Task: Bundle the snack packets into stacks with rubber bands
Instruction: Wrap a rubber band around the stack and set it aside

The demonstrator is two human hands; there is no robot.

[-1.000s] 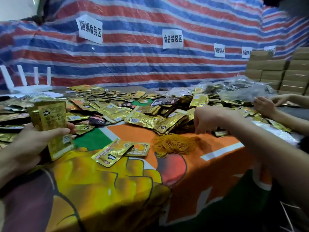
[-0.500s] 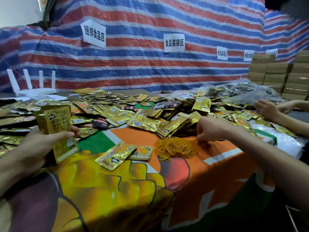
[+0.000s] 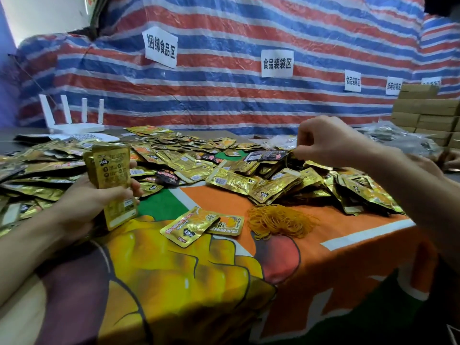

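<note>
1. Left hand (image 3: 84,202): near left, above the bench edge. Its fingers (image 3: 135,188) and thumb are curled round a stack (image 3: 109,168) of gold packets and grip it.
2. Stack: held upright, printed faces toward the camera. One packet sticks out below the hand, tilted down to the right.
3. Right hand (image 3: 331,143): centre right, in the air above the far part of the heap (image 3: 224,175). The fingers are curled and the fingertips (image 3: 300,151) are pinched together on a band (image 3: 287,161), which shows only as a thin line hanging below them.
4. Band pile (image 3: 278,221): a loose tangle of yellow rubber bands on the cloth (image 3: 323,270), at the near edge of the heap, below and to the left of the right hand.
5. Heap: unbundled gold packets, with a few dark ones, spread over the bench from the far left to the right. It is thickest just beyond the band pile.
6. Loose packets: two lie flat on the cloth, apart from the heap and just left of the band pile. The left one (image 3: 189,227) overlaps the edge of the right one (image 3: 227,224).
7. Cloth: orange, green and yellow print. It covers the bench and hangs over the near edge.
8. Router (image 3: 74,120): white, four upright antennas, far left on the bench.
9. Tarp (image 3: 224,100): red, white and blue stripes, behind the bench, with paper signs (image 3: 160,47) fixed to it.
10. Boxes (image 3: 423,113): brown cardboard, stacked far right, with clear bags (image 3: 403,139) in front of them.
</note>
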